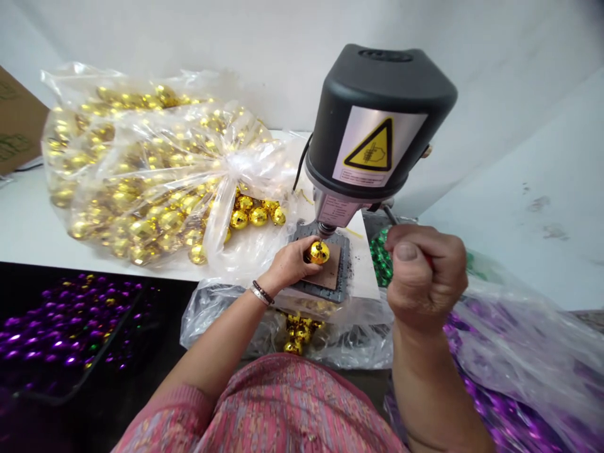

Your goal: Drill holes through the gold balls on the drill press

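Observation:
My left hand (295,261) grips a shiny gold ball ornament (319,252) between thumb and fingers. The ball sits under the chuck (325,230) of a small black drill press (377,119), whose bit meets the top of the ball. Below it lies a square brown board (328,270) on the grey machine base (343,283). My right hand (425,274) is closed in a fist around the feed lever (391,214) at the machine's right side; the lever's end is mostly hidden in the fist.
A large clear bag (141,163) of gold balls spills open on the white table (28,233). Purple balls (51,327) lie at lower left. Gold balls (299,333) sit in plastic before my body. Green balls (381,258) and a bag of purple ones (509,402) are at right.

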`<state>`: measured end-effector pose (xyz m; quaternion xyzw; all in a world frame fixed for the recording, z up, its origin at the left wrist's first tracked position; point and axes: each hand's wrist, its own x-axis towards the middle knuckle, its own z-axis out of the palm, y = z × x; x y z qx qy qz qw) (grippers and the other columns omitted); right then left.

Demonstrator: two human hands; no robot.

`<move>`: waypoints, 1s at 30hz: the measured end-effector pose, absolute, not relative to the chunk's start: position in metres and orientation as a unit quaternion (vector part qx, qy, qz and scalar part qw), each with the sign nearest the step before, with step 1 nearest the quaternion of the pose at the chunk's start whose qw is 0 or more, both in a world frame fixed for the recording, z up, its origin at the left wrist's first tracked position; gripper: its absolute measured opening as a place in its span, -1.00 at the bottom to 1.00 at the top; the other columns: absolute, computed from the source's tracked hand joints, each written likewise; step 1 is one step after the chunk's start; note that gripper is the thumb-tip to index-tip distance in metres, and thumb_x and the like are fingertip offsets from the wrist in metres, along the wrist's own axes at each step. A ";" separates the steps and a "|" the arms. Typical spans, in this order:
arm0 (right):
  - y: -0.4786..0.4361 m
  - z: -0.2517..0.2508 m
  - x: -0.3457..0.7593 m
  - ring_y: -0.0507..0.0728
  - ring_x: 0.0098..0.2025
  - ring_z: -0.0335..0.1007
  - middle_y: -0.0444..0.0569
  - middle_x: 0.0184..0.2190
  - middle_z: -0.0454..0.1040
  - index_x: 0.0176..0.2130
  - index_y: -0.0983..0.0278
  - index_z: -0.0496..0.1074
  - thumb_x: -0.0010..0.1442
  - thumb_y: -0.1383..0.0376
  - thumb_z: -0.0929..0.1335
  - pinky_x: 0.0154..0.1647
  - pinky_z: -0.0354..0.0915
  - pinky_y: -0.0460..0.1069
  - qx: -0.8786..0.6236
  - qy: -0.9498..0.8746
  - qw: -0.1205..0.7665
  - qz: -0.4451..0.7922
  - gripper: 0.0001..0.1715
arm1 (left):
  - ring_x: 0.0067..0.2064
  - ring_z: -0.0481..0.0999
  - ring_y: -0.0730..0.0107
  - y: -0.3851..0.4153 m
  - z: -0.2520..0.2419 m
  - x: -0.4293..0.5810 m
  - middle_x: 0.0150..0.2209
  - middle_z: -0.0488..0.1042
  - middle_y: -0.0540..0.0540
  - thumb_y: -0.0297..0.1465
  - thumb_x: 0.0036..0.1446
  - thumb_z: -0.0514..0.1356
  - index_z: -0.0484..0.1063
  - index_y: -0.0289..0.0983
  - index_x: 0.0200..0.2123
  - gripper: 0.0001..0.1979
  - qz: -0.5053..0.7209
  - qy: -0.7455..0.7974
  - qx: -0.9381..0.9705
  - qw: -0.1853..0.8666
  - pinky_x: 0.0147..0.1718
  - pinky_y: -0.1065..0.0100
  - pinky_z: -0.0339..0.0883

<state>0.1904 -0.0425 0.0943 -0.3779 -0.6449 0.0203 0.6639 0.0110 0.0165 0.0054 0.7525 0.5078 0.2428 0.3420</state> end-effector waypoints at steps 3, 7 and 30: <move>-0.041 0.090 0.191 -0.01 -0.35 0.38 -0.15 -0.38 0.48 -0.23 0.17 0.42 0.24 0.32 0.30 -0.29 0.32 -0.02 -0.368 -0.645 0.669 0.016 -0.90 | -0.08 0.58 0.12 0.016 0.005 0.010 -0.05 0.62 -0.09 -0.36 -0.01 0.34 0.46 -0.22 0.13 -0.43 0.248 0.498 0.755 0.347 -0.10 0.26 0.39; -0.039 0.086 0.192 -0.01 -0.39 0.38 -0.16 -0.42 0.47 -0.25 0.19 0.42 0.21 0.33 0.31 -0.34 0.31 -0.02 -0.356 -0.649 0.673 -0.011 -0.91 | -0.07 0.57 0.15 0.017 0.003 0.009 -0.05 0.61 -0.07 -0.37 -0.01 0.34 0.44 -0.21 0.15 -0.41 0.255 0.489 0.750 0.366 -0.11 0.30 0.39; -0.026 0.058 0.186 0.00 -0.50 0.32 -0.17 -0.57 0.29 -0.51 0.24 0.23 0.25 0.13 0.27 -0.45 0.31 -0.01 -0.338 -0.609 0.715 -0.060 -0.64 | -0.06 0.57 0.13 0.018 0.003 0.008 -0.04 0.61 -0.05 -0.35 -0.02 0.36 0.47 -0.17 0.12 -0.44 0.244 0.487 0.753 0.369 -0.05 0.29 0.37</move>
